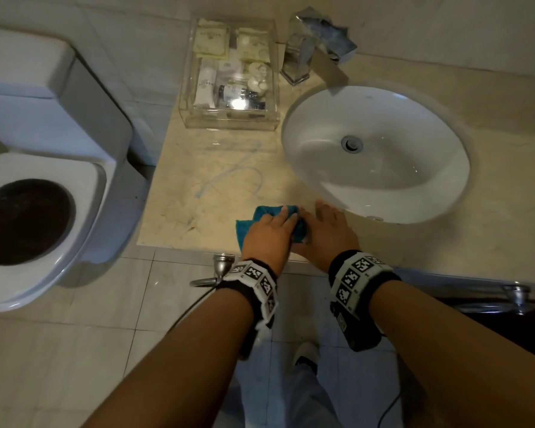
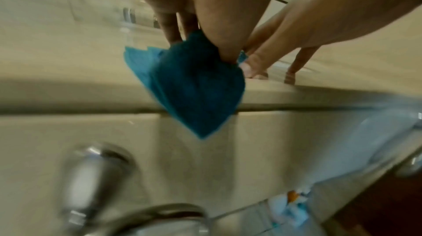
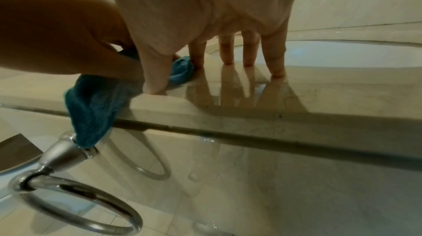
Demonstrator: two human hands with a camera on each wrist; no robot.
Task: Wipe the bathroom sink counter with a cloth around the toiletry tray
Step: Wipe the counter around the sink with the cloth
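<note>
Two hands point(image 1: 267, 234) point(image 1: 328, 233), one cloth point(image 1: 260, 216), one tray point(image 1: 229, 118)

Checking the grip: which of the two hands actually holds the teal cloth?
The left hand pinches the cloth; the right hand only rests straight fingers on the counter beside it.

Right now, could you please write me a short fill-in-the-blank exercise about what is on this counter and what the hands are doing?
1. The left hand grips a ____ cloth.
2. The right hand rests its straight fingers on the ____, between cloth and sink.
3. The clear tray sits to the ____ of the tap.
4. A corner of the cloth hangs over the counter's ____ edge.

Missing: blue; counter; left; front
</note>
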